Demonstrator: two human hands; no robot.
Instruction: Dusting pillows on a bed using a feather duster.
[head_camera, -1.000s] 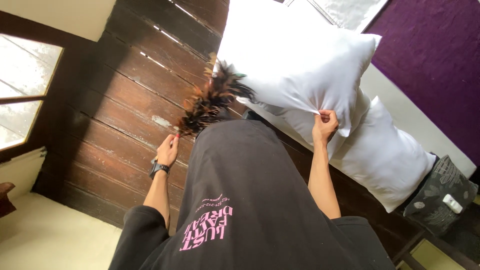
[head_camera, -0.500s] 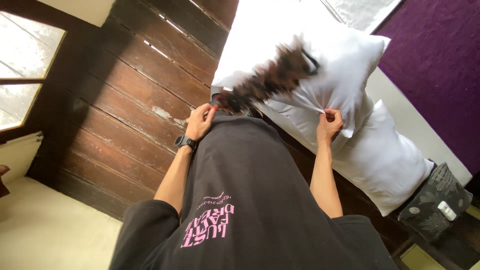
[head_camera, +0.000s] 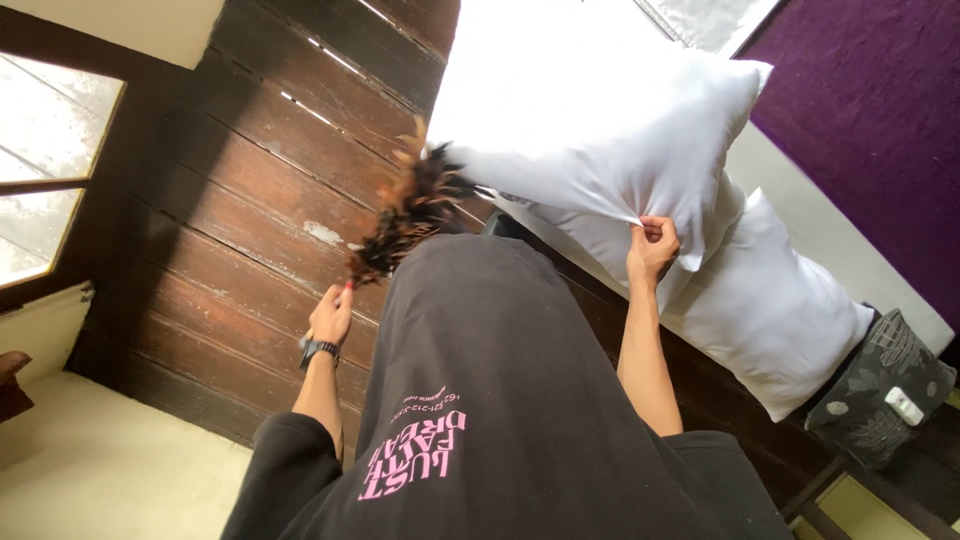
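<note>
Gripped in our left hand (head_camera: 330, 318) is a brown feather duster (head_camera: 410, 210), fingers closed round its handle, plumes against the underside of the upper white pillow (head_camera: 590, 130). Our right hand (head_camera: 652, 245) pinches a fold of that pillow's cover. A second white pillow (head_camera: 790, 320) lies just beside it, against dark wooden planks (head_camera: 250, 180). Pink lettering marks our black shirt (head_camera: 500, 400).

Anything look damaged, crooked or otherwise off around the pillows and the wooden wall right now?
One thing: a pale chipped patch on the dark brown plank wall, just above the feather duster in the left hand. The right hand pinches the top white pillow, bunching its cover. Nothing is spilled.
</note>
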